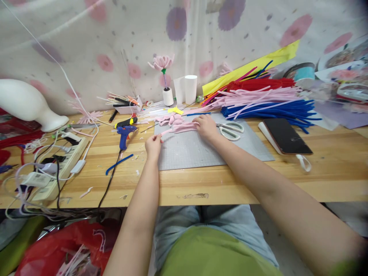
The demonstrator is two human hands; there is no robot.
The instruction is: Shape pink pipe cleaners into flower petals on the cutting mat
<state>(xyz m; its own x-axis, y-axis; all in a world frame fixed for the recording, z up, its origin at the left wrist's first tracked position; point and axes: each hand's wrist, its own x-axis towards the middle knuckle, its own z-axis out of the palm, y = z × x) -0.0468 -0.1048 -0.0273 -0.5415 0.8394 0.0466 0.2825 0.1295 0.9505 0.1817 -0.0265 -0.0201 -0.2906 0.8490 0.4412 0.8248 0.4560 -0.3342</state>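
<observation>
My left hand [153, 146] pinches the near end of a bundle of pink pipe cleaners [179, 128] lying on the grey cutting mat [201, 151]. My right hand [206, 127] presses down on the far end of the same bundle, fingers curled over it. More short pink pieces [170, 119] lie just behind the bundle. White-handled scissors [231, 130] rest on the mat right beside my right hand.
A blue glue gun [124, 136] stands left of the mat, its black cord running off the table edge. A power strip [61, 163] with plugs lies at the left. Piles of pink, blue and red pipe cleaners [267, 101] fill the back right. A black phone [286, 136] lies right.
</observation>
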